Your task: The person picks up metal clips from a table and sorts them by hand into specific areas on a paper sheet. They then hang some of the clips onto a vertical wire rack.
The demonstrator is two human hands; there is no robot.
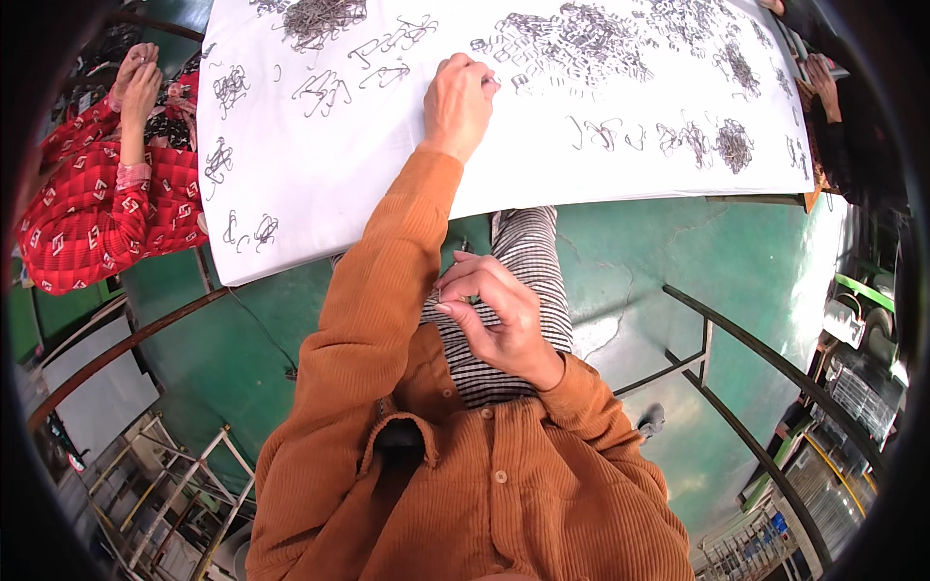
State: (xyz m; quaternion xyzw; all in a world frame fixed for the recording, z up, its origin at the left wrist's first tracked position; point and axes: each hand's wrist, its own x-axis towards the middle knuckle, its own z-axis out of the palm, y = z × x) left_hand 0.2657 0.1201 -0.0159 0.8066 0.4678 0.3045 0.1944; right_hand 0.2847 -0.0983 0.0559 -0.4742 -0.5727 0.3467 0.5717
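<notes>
My left hand point(459, 107) reaches across the white-covered table point(387, 160) to the near left edge of a wide heap of small metal buckle-like pieces point(581, 44). Its fingers are curled together at the tips, and what they hold, if anything, is hidden. Above my lap, my right hand point(499, 320) is closed in a pinch between thumb and fingers. A thin, small metal piece point(439, 292) seems to stick out at its fingertips, too fine to name. Bent wire hooks point(323, 92) lie in loose groups left of my left hand.
More hooks pile up at the far left point(325, 19) and the right point(733, 145). A person in a red patterned top point(107, 208) sits at the left; another person's hand point(823, 87) rests at the right edge. Metal rails point(756, 349) stand on the green floor.
</notes>
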